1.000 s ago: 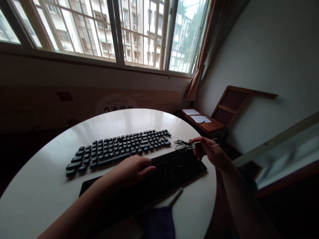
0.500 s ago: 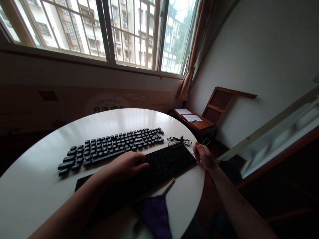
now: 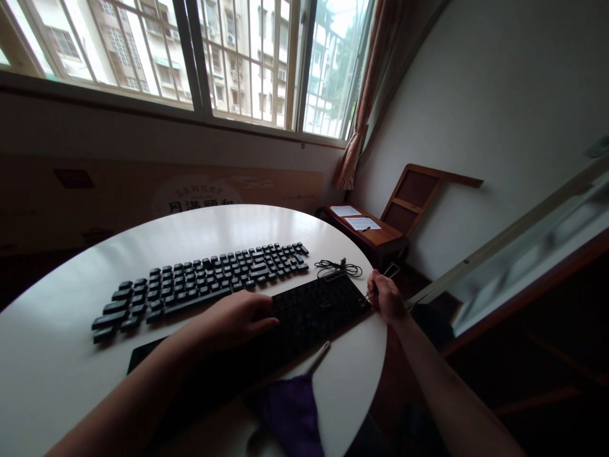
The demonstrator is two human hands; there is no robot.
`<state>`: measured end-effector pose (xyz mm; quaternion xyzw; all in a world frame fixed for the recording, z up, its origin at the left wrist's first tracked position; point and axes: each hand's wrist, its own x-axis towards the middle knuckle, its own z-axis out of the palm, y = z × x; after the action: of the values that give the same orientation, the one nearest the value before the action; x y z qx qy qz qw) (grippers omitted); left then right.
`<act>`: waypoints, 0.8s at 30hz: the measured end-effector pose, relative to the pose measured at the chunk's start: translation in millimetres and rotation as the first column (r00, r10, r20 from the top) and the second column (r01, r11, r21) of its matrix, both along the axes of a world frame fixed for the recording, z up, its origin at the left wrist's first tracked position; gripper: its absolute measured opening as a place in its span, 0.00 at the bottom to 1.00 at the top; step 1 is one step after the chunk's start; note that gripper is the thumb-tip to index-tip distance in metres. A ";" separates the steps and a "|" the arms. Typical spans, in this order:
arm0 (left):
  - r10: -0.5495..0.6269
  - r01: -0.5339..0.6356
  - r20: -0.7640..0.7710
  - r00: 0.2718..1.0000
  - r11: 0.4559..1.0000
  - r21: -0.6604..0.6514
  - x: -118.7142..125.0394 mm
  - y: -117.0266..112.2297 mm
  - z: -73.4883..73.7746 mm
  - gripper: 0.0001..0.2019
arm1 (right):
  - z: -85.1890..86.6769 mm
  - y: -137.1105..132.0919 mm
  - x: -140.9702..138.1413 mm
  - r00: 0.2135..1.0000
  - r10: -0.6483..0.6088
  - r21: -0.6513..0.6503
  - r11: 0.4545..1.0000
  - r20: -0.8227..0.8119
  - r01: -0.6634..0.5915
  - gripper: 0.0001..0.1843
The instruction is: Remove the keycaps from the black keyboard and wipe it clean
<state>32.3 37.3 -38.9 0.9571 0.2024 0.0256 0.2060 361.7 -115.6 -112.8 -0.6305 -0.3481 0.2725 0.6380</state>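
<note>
In the head view, a black keyboard [image 3: 309, 311] with its keycaps off much of its surface lies on the white round table. My left hand [image 3: 252, 314] is closed over its far edge near the middle, thumb on top; the curled fingers are partly hidden. Closed round a thin wire keycap puller [image 3: 392, 270], my right hand [image 3: 384, 295] is at the keyboard's right end. The puller's wire tips [image 3: 364, 299] reach the corner keys. Behind the keyboard, loose black keycaps [image 3: 204, 279] stand in keyboard order. A coiled black cable [image 3: 340, 269] lies by the far right corner.
A small brush-like tool with a pale handle [image 3: 320, 357] and a purple cloth [image 3: 290, 409] lie near the front of the table [image 3: 47, 368]. Beyond its right edge stands a wooden chair [image 3: 380, 235] with papers [image 3: 362, 223] and a pen on it. A barred window is behind.
The view has shifted slightly, so the scene sits a little further left. Both hands keep their places; the puller's wire tips now show more clearly at the keyboard's right corner.
</note>
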 end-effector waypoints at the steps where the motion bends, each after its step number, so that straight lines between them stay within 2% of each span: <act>1: 0.005 -0.005 -0.011 1.000 1.000 0.013 -0.1 -0.4 0.1 0.17 | -1.1 -0.4 -0.2 1.000 -0.004 0.006 1.000 0.010 0.004 0.28; 5: 0.043 -0.041 -0.033 0.999 0.998 0.057 -0.2 -3.2 0.6 0.14 | -5.1 -3.4 -1.6 0.999 -0.017 0.031 0.999 0.047 0.016 0.29; 9: 0.050 -0.049 -0.047 0.998 0.999 0.021 0.2 -2.8 -2.1 0.23 | -6.0 -6.8 -3.8 0.975 -0.040 0.032 0.999 0.217 0.034 0.30; 11: 0.032 -0.032 -0.040 0.999 0.999 0.002 0.3 -0.7 -5.1 0.23 | -5.2 -7.1 -4.3 0.952 -0.046 0.019 0.999 0.303 0.042 0.31; 17: 0.010 -0.010 -0.017 1.000 1.000 -0.011 -0.4 3.5 -10.7 0.22 | -5.5 -2.1 -0.7 0.979 -0.054 0.005 0.999 0.195 0.054 0.30; 24: 0.012 -0.013 -0.049 0.999 1.000 -0.008 2.0 1.5 -5.5 0.22 | -7.4 0.1 0.9 0.981 -0.084 0.031 0.996 0.176 0.080 0.29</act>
<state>34.2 38.9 -44.4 0.9553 0.2135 0.0024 0.2047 362.7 -115.5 -120.1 -0.6584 -0.3804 0.1848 0.6227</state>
